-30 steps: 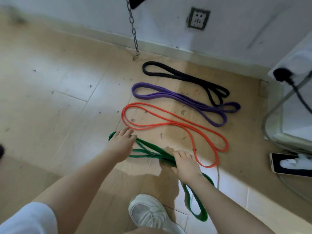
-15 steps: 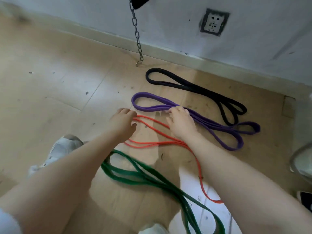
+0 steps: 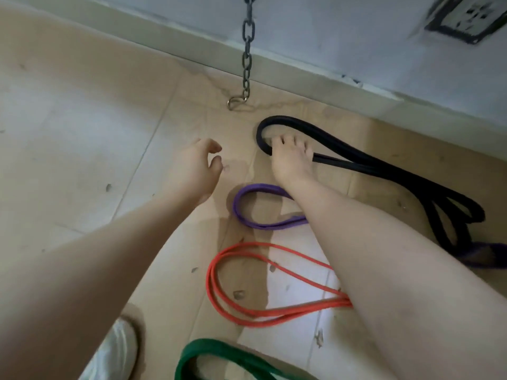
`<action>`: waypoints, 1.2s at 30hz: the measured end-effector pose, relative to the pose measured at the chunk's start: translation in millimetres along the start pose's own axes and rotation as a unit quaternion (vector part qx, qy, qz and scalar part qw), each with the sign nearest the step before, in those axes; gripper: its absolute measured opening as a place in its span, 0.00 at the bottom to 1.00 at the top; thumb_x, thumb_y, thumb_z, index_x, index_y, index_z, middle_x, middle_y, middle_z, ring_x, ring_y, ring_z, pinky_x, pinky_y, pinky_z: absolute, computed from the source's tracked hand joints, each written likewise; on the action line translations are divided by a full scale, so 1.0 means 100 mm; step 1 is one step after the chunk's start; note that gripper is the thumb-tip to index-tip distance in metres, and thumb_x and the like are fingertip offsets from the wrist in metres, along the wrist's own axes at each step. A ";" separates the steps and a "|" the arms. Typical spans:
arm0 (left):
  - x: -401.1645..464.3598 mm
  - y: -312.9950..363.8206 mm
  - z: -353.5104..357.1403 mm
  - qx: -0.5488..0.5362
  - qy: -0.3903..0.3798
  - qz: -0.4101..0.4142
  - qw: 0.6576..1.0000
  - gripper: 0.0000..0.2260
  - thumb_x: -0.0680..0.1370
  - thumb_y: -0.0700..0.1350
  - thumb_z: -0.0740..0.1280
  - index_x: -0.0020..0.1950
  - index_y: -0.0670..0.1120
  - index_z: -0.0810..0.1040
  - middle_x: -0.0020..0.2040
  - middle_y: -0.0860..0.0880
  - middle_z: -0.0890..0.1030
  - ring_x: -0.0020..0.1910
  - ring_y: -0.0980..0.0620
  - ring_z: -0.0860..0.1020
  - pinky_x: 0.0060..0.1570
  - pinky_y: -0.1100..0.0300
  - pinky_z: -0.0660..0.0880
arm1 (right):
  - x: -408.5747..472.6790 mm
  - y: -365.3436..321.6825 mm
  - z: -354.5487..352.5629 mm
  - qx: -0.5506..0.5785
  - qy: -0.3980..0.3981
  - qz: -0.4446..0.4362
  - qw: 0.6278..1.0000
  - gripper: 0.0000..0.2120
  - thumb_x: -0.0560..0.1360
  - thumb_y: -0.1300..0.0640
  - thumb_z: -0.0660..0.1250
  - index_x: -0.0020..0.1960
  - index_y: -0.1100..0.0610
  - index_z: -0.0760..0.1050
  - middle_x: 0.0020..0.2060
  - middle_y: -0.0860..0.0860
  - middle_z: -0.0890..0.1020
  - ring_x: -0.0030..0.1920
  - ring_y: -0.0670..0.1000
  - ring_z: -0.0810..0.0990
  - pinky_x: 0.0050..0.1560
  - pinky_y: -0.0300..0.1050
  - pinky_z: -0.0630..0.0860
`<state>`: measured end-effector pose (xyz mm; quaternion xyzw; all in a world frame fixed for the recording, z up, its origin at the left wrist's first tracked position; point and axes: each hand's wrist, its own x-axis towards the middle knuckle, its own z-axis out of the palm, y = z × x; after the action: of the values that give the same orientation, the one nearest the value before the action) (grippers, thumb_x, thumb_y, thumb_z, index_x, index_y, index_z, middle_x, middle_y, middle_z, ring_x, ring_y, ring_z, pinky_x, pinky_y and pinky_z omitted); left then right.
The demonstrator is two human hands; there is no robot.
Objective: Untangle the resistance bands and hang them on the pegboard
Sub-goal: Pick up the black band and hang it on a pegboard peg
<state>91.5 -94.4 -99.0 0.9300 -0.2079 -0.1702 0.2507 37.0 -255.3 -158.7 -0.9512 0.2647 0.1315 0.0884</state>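
Four resistance bands lie side by side on the tan floor. The black band (image 3: 384, 171) is nearest the wall, then the purple band (image 3: 241, 215), the red band (image 3: 216, 292) and the green band (image 3: 208, 349) at the bottom edge. My right hand (image 3: 290, 160) lies on the left looped end of the black band, its fingers hooked over the lower strand and its fingertips inside the loop. My left hand (image 3: 197, 168) hovers open to the left of that loop and touches nothing. My right forearm hides parts of the purple and red bands. No pegboard is in view.
A metal chain (image 3: 248, 50) hangs down in front of the wall and ends in a ring (image 3: 236, 101) just above the floor, close behind the black band. A wall socket (image 3: 466, 20) is at top right. My white shoe (image 3: 115, 352) stands at bottom left.
Both hands have moved away from the red and purple bands toward the wall. My right hand now rests on the black band's loop, and the view has closed in.
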 end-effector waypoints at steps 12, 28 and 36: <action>-0.52 1.87 -1.44 -0.150 -0.199 0.183 0.951 0.27 0.75 0.39 0.67 0.72 0.48 0.65 0.68 0.48 0.71 0.68 0.48 0.68 0.68 0.56 0.63 | -1.43 0.47 -2.82 0.445 -0.078 0.022 0.892 0.09 0.76 0.69 0.61 0.51 0.59 0.75 0.45 0.51 0.78 0.48 0.50 0.75 0.51 0.42 0.68; -2.02 4.36 -4.79 -0.179 -0.113 0.253 0.944 0.12 0.71 0.46 0.72 0.53 0.52 0.75 0.38 0.61 0.75 0.35 0.59 0.70 0.36 0.70 0.66 | -3.55 0.41 -6.87 0.529 0.003 -0.033 0.848 0.12 0.72 0.63 0.69 0.48 0.48 0.71 0.42 0.46 0.77 0.45 0.46 0.76 0.53 0.44 0.72; -2.30 4.57 -6.00 -0.166 -0.068 0.326 0.928 0.10 0.73 0.48 0.70 0.53 0.50 0.77 0.41 0.57 0.76 0.39 0.59 0.72 0.40 0.65 0.69 | -4.07 -0.32 -7.86 0.463 0.118 -0.030 0.878 0.10 0.75 0.62 0.67 0.50 0.47 0.73 0.43 0.45 0.80 0.50 0.55 0.80 0.58 0.50 0.74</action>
<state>9.9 -108.8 685.6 0.7421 -0.4852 -0.1743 0.4283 -122.5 -220.1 711.8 -0.8178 0.2748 -0.1222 0.4906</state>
